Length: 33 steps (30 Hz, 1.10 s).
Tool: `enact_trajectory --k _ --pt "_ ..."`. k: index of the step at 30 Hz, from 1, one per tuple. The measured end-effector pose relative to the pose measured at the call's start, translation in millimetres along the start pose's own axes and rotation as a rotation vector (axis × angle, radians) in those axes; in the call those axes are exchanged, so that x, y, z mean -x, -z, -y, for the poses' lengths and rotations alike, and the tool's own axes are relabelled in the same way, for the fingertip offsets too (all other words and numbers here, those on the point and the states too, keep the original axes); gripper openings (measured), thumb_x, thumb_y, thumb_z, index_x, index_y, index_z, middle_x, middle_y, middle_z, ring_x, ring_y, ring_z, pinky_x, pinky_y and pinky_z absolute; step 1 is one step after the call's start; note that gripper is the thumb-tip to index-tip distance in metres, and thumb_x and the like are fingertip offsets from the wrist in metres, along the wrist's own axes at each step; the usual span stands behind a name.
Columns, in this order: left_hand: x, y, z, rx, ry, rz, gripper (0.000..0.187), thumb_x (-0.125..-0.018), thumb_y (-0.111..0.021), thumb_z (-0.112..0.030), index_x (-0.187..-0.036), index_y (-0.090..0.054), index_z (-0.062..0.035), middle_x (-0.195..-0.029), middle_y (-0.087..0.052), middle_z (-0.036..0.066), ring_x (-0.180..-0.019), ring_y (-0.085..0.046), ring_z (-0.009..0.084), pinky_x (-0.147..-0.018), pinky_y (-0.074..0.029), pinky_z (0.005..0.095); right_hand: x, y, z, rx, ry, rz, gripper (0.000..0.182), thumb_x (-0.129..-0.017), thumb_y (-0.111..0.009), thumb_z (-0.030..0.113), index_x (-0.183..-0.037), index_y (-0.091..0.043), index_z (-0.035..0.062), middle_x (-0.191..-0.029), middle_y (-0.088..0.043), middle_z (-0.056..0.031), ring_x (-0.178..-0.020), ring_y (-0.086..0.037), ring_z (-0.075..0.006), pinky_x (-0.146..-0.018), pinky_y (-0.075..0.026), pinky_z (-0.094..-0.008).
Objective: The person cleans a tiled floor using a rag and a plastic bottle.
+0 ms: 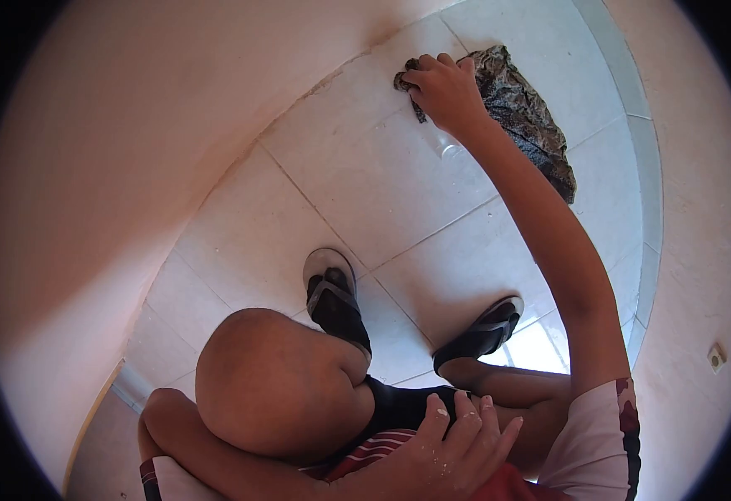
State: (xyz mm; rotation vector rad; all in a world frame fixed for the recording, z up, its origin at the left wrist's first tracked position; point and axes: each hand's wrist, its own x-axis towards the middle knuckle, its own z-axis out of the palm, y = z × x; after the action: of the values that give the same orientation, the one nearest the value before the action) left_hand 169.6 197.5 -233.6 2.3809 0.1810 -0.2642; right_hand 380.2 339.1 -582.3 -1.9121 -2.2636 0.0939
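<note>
My right hand (pixel 447 90) reaches out over the tiled floor, its fingers curled on a crumpled dark patterned cloth (pixel 526 117). A bunched bit of the cloth pokes out past the fingertips, and the rest spreads on the tiles to the right. Just below the wrist, a clear, see-through thing (pixel 446 149) lies on the floor, partly hidden by the hand. Close to my lap, my left hand (pixel 466 438) has its fingers apart and holds nothing. White specks dot its fingers and back.
My feet, in dark socks and flip-flops (pixel 329 263), stand on the white tiles (pixel 299 192). A wall (pixel 131 150) rises at the left, and another wall with a tile skirting (pixel 643 159) at the right. A small socket-like fitting (pixel 717 357) sits on the right wall.
</note>
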Motion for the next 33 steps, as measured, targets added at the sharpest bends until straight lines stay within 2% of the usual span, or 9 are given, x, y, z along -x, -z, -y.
enact_trajectory --k 7,9,13,15,18,22,27,29,33 --pt "-4.1 1.2 1.5 0.063 0.002 0.001 0.046 -0.099 -0.05 -0.024 -0.139 -0.06 -0.0023 -0.124 -0.064 0.02 -0.114 -0.061 0.0318 -0.091 -0.053 0.0438 -11.2 -4.5 8.9 0.107 -0.034 0.089 0.016 -0.086 -0.071 0.016 -0.099 -0.078 0.0227 -0.097 -0.067 0.0021 -0.1 -0.062 -0.0226 -0.087 -0.044 -0.0523" --pt "-4.9 7.1 2.5 0.013 -0.045 0.088 0.047 -0.099 -0.05 -0.023 -0.14 -0.059 -0.0019 -0.125 -0.064 0.02 -0.115 -0.061 0.0325 -0.091 -0.053 0.0443 -13.0 -8.0 7.7 0.049 0.23 0.163 0.015 -0.086 -0.071 0.016 -0.097 -0.078 0.0229 -0.097 -0.068 0.0033 -0.1 -0.062 -0.0227 -0.088 -0.044 -0.0529" --pt "-9.7 1.1 -0.4 -0.155 -0.125 0.198 0.05 -0.101 -0.056 -0.035 -0.147 -0.056 -0.016 -0.132 -0.065 0.015 -0.119 -0.066 0.027 -0.093 -0.055 0.0471 -30.5 12.1 -12.9 0.19 -0.06 0.17 0.009 -0.088 -0.07 0.016 -0.091 -0.077 0.0212 -0.095 -0.069 0.005 -0.104 -0.062 -0.0219 -0.091 -0.042 -0.0544" --pt "-13.6 7.9 2.1 0.013 -0.058 0.138 0.043 -0.104 -0.051 -0.028 -0.143 -0.059 -0.0134 -0.13 -0.065 0.015 -0.116 -0.066 0.0271 -0.087 -0.057 0.0435 -22.3 -2.9 -2.7 0.149 -0.087 0.148 0.008 -0.088 -0.071 0.017 -0.09 -0.077 0.0208 -0.095 -0.069 0.0051 -0.107 -0.061 -0.0218 -0.092 -0.042 -0.0551" --pt "-12.8 2.1 2.2 0.009 -0.037 0.043 0.049 -0.099 -0.05 -0.023 -0.142 -0.058 -0.0017 -0.126 -0.063 0.021 -0.115 -0.061 0.0336 -0.093 -0.053 0.0457 -12.0 -11.4 13.2 -0.01 0.262 0.223 0.008 -0.088 -0.071 0.017 -0.091 -0.077 0.0207 -0.093 -0.069 0.0047 -0.107 -0.061 -0.022 -0.092 -0.042 -0.0559" --pt "-15.2 -2.2 -1.1 0.016 -0.026 0.026 0.049 -0.099 -0.05 -0.022 -0.143 -0.057 -0.0013 -0.127 -0.062 0.023 -0.115 -0.061 0.0347 -0.094 -0.053 0.0472 -38.5 15.4 -10.8 0.224 -0.045 0.215 0.011 -0.087 -0.069 0.013 -0.091 -0.077 0.0202 -0.094 -0.068 0.0045 -0.107 -0.061 -0.0215 -0.094 -0.042 -0.0554" --pt "-17.3 -6.0 -1.1 0.024 -0.014 0.003 0.049 -0.099 -0.05 -0.022 -0.142 -0.057 -0.0009 -0.128 -0.063 0.023 -0.114 -0.061 0.035 -0.093 -0.054 0.0475 -25.9 -5.1 11.1 0.015 0.168 0.182 0.011 -0.089 -0.068 0.015 -0.091 -0.077 0.0202 -0.091 -0.069 0.0047 -0.105 -0.061 -0.0215 -0.093 -0.042 -0.056" --pt "-17.1 -3.6 0.5 0.036 -0.022 0.003 0.049 -0.099 -0.05 -0.022 -0.142 -0.058 -0.0012 -0.127 -0.063 0.023 -0.114 -0.061 0.0349 -0.093 -0.054 0.047 -29.8 18.0 8.0 -0.087 0.127 0.334 0.012 -0.089 -0.067 0.014 -0.092 -0.077 0.0204 -0.093 -0.07 0.0045 -0.106 -0.061 -0.022 -0.093 -0.042 -0.0571" --pt "-16.3 -6.9 -2.2 0.01 -0.002 -0.023 0.048 -0.098 -0.051 -0.021 -0.142 -0.058 -0.0022 -0.126 -0.064 0.022 -0.114 -0.061 0.0342 -0.091 -0.054 0.0452 -39.1 3.9 -8.5 0.13 -0.054 0.186 0.011 -0.088 -0.068 0.016 -0.092 -0.076 0.021 -0.096 -0.071 0.0049 -0.108 -0.061 -0.0225 -0.093 -0.041 -0.0589"
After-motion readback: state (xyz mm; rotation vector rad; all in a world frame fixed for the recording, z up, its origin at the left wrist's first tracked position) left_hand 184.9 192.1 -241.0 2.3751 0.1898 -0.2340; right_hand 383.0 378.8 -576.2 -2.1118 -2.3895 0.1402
